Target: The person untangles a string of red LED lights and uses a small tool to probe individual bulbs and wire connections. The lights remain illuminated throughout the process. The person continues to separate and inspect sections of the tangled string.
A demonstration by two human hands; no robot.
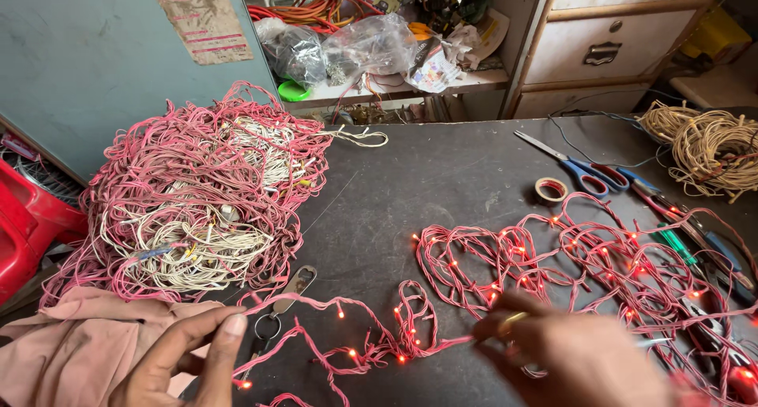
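Down at the near edge of the counter [442, 162], my left hand [185, 360] is pinching the lit pink light string [410, 336] between thumb and fingers, and my right hand [568, 352] is closed on the same string a bit further along, blurry so probably mid-pull. So both hands are holding wire, with a bunched loop glowing between them. Looks to me like the feed-and-check step: running the string through hand over hand. Next pull wants slack kept loose so it doesn't snag the metal key ring [272, 316] lying just beside my left hand. Past my right hand the rest of the lit string sprawls out, then a tape roll [550, 190] and scissors [576, 166] further back. Beyond my left hand sits a big unlit wire tangle [197, 194].
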